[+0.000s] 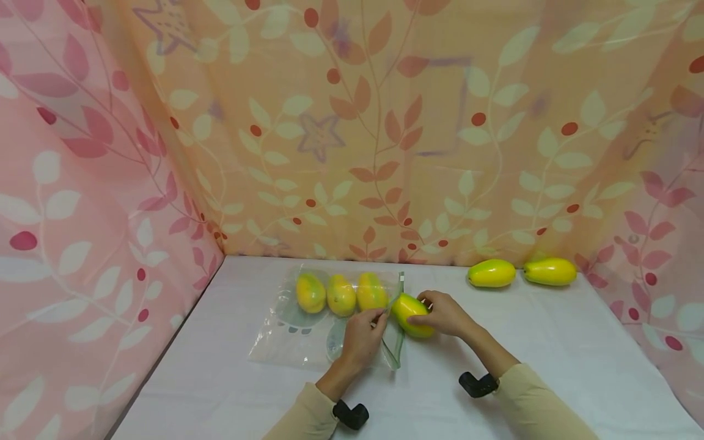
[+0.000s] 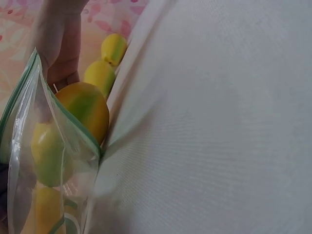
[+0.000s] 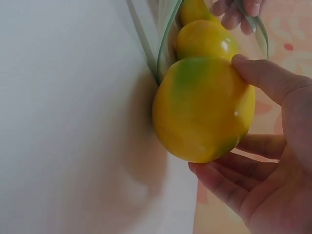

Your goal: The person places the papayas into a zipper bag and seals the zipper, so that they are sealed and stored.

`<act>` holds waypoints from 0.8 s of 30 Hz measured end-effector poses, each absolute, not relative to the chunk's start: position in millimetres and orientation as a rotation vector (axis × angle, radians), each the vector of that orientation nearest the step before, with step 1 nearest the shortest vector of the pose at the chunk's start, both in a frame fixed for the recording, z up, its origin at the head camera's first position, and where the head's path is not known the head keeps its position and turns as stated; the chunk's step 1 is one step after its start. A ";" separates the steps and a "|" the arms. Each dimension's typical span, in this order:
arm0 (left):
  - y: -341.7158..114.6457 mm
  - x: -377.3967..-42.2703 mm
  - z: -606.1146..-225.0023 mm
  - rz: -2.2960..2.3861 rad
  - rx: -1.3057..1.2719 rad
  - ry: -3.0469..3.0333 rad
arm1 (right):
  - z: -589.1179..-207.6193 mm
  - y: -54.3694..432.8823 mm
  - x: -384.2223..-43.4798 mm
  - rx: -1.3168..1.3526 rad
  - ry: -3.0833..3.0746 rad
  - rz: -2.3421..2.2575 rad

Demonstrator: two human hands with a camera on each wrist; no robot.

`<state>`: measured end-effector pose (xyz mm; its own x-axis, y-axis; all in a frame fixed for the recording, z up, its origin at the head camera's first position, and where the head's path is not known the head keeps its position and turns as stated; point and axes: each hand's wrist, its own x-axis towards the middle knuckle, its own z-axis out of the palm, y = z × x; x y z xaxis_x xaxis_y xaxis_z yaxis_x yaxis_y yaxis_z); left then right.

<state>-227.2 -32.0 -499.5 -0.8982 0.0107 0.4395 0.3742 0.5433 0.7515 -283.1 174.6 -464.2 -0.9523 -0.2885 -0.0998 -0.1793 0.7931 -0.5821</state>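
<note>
A clear zip bag (image 1: 305, 349) with a green-edged mouth lies on the table, its opening facing right. Three yellow-green mangoes (image 1: 341, 296) sit in a row inside it. My left hand (image 1: 363, 339) pinches the upper lip of the mouth and keeps it raised. At that mouth, my right hand (image 1: 444, 315) grips another mango (image 1: 408, 313) between thumb and fingers. In the right wrist view this held mango (image 3: 202, 114) is right at the opening, in front of a bagged mango (image 3: 204, 39). The left wrist view shows the bag's green edge (image 2: 73, 119) partly in front of it.
Two more mangoes, one (image 1: 492, 273) beside the other (image 1: 550, 271), lie at the table's back right. A white cloth covers the table (image 1: 220, 391). Patterned curtains (image 1: 385, 122) stand behind and along both sides. A black band piece (image 1: 351, 415) is on my left wrist, another (image 1: 477, 384) on the right.
</note>
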 end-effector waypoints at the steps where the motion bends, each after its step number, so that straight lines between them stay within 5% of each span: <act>1: -32.0 -227.0 -499.6 -1.301 -0.319 -2.399 | -464.4 173.5 -283.5 -0.363 2.797 -0.880; 24: -35.0 -228.5 -499.5 -1.300 -0.366 -2.430 | -467.5 157.3 -285.4 -0.379 2.728 -0.950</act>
